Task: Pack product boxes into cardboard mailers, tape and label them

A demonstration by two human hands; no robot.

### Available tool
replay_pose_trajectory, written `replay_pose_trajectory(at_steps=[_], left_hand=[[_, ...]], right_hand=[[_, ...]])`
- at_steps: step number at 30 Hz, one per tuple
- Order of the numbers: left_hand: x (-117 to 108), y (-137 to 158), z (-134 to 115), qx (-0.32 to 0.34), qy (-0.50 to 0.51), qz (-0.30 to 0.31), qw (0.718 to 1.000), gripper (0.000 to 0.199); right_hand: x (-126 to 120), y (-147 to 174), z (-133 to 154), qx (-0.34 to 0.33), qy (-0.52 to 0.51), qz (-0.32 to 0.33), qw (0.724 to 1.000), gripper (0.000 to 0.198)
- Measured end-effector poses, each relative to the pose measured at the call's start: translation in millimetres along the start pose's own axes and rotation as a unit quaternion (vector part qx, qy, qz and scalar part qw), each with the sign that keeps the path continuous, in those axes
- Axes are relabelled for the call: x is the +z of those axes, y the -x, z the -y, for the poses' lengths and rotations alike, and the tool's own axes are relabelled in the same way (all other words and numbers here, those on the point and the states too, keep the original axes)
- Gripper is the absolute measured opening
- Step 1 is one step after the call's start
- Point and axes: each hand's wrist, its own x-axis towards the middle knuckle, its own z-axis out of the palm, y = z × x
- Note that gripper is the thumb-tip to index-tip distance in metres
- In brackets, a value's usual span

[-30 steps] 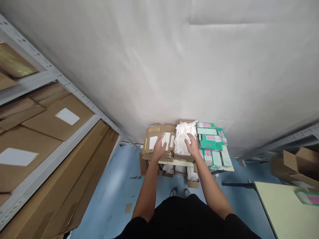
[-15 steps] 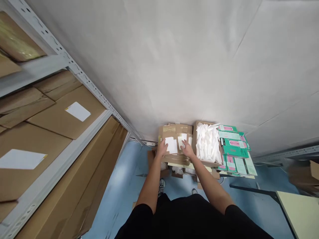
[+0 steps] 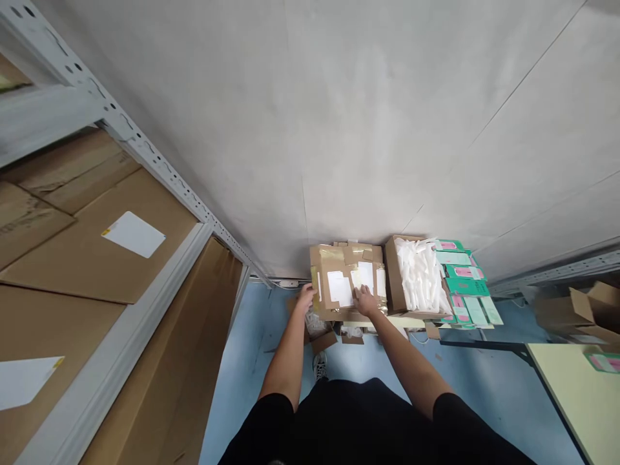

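**Both hands at the taped cardboard stack, left end of the tabletop**

Far left: a light grey perforated metal rack [image 3: 186,194] carries brown cardboard boxes [image 3: 87,245] with white rectangular labels [image 3: 134,234]. A long brown cardboard carton [image 3: 194,349] occupies the level below. The blue floor [image 3: 242,368] adjoins the rack.

Left hand [image 3: 305,297]: positioned at the left edge of a stack of flat brown cardboard [image 3: 332,258], bound in places with glossy tape. Whether its grip is closed on the edge cannot be determined. Below this hand, an open brown carton with clear plastic contents [image 3: 317,326] is on the floor.

Stack: located on the left end of a pale yellow-green tabletop [image 3: 404,321], against the grey wall [image 3: 339,129]. White rectangular paper sheets [image 3: 340,289] lie on its upper face.

Right hand [image 3: 366,301]: fingers on the front of the stack, at a white sheet. The pictures do not show whether this grip is closed on anything.

Right of the stack: an open brown cardboard box [image 3: 394,278] filled with slender white pieces [image 3: 419,278], then green-and-pink rectangular cartons [image 3: 465,286].

Far right: a second pale tabletop [image 3: 562,394] bears one green-and-pink carton [image 3: 605,363].
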Motion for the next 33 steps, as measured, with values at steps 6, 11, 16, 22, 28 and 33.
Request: replay_pose_trajectory(at_steps=[6,11,16,22,28,33], left_hand=[[-15.4,-5.1,-54.1,-0.017,0.105,0.095,0.99,0.051],[-6.8,3.2,-123.4,0.04,0.179,0.286,0.94,0.073],[6.2,7.8,-180.1,0.08,0.212,0.366,0.903,0.074],[29.9,-5.9,-231.7,0.125,0.179,0.336,0.916,0.066],[113.1,-15.1,-287.3,0.143,0.125,0.397,0.898,0.068],[220.8,0.2,-342.8,0.161,0.016,0.479,0.863,0.077]], right_hand=[[-7.5,-10.2,-7.7,0.086,-0.385,-0.113,0.912,0.071],[-34.3,-6.1,-7.7,0.104,-0.562,-0.136,0.81,0.082],[-85.7,15.3,-15.0,-0.026,-0.703,-0.102,0.704,0.071],[-161.3,64.2,-57.9,-0.12,-0.725,-0.192,0.651,0.067],[-226.7,126.3,-123.0,-0.148,-0.717,-0.244,0.636,0.065],[-260.9,190.3,-188.8,-0.13,-0.7,-0.303,0.634,0.066]])
